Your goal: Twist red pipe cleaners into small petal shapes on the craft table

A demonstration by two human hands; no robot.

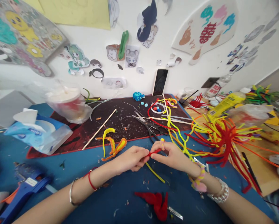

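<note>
Between my two hands, near the middle of the view, is a small red pipe cleaner piece point(156, 151). My left hand point(136, 158) pinches its left end with closed fingers. The fingertips of my right hand point(168, 154) close on the same piece from the right, close to the left fingertips. Below the hands, a yellow-green pipe cleaner point(155, 173) slants across the blue table. A red fuzzy shape point(160, 205) lies nearer to me, beside a silver clip point(175, 213). Orange and yellow shaped pieces point(116, 147) rest left of the hands.
Black scissors point(151, 127) and a wooden stick point(99, 129) lie on the dark mat point(69, 133). Pipe cleaners point(228, 140) spread at the right. A blue glue gun point(28, 183), a tissue pack point(40, 132) and a bagged cup point(68, 104) stand left. A phone point(160, 81) leans on the wall.
</note>
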